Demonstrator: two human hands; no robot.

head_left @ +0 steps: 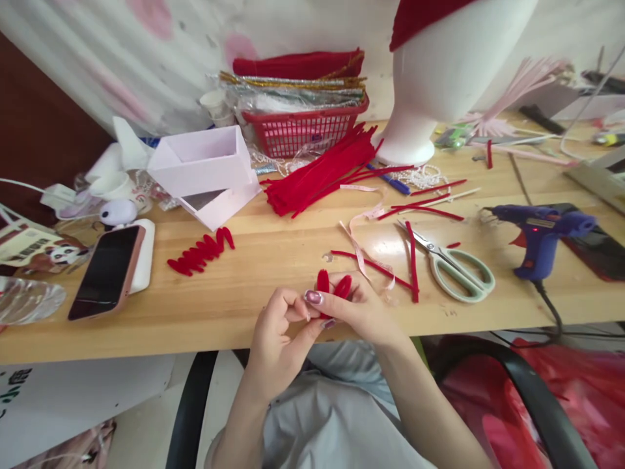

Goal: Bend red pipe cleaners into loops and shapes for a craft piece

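Note:
A red fuzzy pipe cleaner [323, 281], bent so that two rounded ends stick up, is held at the near table edge. My right hand [364, 312] is closed around it, thumb across its front. My left hand [280, 335] is closed too, its thumb and fingertips pinching at the lower end, which the fingers partly hide. Several short folded red pipe cleaner pieces [202, 253] lie in a row to the left. Right of my hands lie a straight red pipe cleaner [413, 264] and scissors [463, 272] with pale green handles.
A bundle of red pipe cleaners [317, 176] lies before a red basket [305, 130]. White boxes [200, 156] and a phone [105, 273] are to the left. A white mannequin head [415, 98] stands behind. At right, a blue glue gun [540, 238] trails its cord.

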